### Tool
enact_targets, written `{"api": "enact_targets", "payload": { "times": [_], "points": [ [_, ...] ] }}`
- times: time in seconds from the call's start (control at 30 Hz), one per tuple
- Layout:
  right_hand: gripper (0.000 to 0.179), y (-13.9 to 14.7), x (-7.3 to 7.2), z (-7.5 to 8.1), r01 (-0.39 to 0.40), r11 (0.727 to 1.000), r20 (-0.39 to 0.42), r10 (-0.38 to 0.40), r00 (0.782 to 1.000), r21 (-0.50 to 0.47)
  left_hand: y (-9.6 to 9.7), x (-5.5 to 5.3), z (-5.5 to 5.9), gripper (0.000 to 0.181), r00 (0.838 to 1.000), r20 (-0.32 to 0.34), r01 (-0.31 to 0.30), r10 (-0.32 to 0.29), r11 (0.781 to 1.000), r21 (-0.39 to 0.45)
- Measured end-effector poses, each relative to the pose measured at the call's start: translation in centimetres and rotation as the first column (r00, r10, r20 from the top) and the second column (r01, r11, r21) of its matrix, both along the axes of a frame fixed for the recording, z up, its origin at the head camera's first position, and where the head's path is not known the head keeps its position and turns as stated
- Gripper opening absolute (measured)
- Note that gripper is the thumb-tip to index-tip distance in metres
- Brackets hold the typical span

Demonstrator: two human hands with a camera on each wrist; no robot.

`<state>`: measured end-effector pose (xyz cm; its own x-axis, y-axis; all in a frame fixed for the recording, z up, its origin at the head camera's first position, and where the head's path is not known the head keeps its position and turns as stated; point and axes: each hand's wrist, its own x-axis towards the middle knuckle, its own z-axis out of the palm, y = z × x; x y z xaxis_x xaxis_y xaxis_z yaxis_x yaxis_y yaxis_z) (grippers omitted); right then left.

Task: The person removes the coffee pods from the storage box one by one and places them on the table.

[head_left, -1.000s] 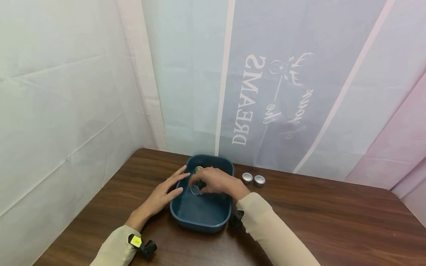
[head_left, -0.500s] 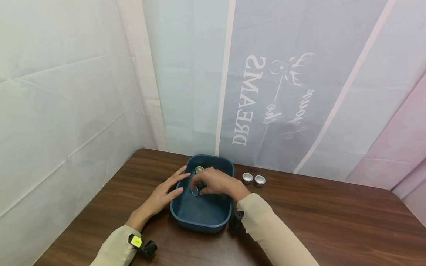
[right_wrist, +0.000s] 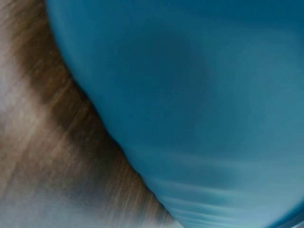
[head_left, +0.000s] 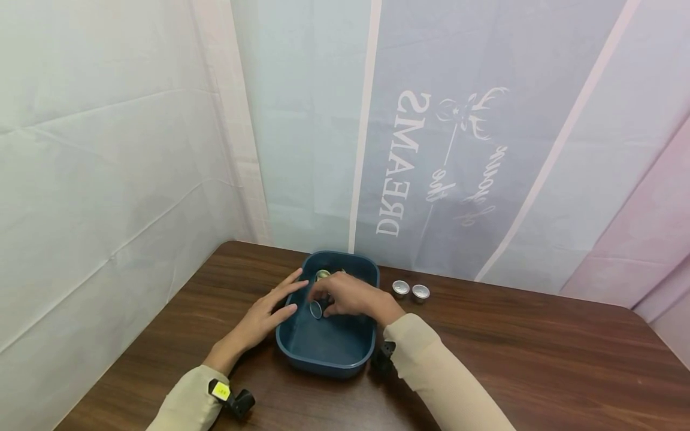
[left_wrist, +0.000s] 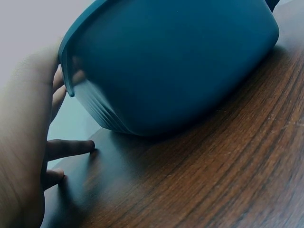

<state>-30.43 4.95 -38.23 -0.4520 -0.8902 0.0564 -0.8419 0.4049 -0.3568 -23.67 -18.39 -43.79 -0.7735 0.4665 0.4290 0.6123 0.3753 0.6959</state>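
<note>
A deep blue plastic bin stands on the table. My right hand reaches over its right side and pinches a small dark coffee capsule low inside, its round silver-rimmed end facing left. Behind those fingers, a gold-green capsule partly shows near the bin's far end. My left hand lies spread along the left rim, fingertips at the edge. In the left wrist view, some fingers are at the rim and two extend below it close over the table. The right wrist view shows only the bin's outer wall and table.
To the right of the bin, two silver-lidded capsules stand side by side on the dark wooden table. A printed cloth hangs behind the table's back edge, and a pale cloth hangs at the left.
The capsule in my right fingers tilts and shifts slightly toward me, with the fingers moving a little. My left hand and the bin stay in place.
</note>
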Motion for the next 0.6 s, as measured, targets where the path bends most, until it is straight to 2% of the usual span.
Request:
{"api": "enact_targets", "payload": {
  "times": [0.43, 0.6],
  "points": [
    [0.037, 0.4, 0.5, 1.2, -0.031, 0.997, -0.041, 0.028, 0.999, -0.068, -0.1, -0.1, -0.2, 0.047, 1.000, 0.007, 0.006, -0.006, 1.000, -0.007],
    [0.038, 1.0, 0.7, 1.9, -0.025, 0.992, -0.018, 0.023, 1.000, -0.124, -0.1, -0.1, -0.3, 0.047, 1.000, -0.007, -0.005, 0.005, 1.000, -0.004]
  ]
}}
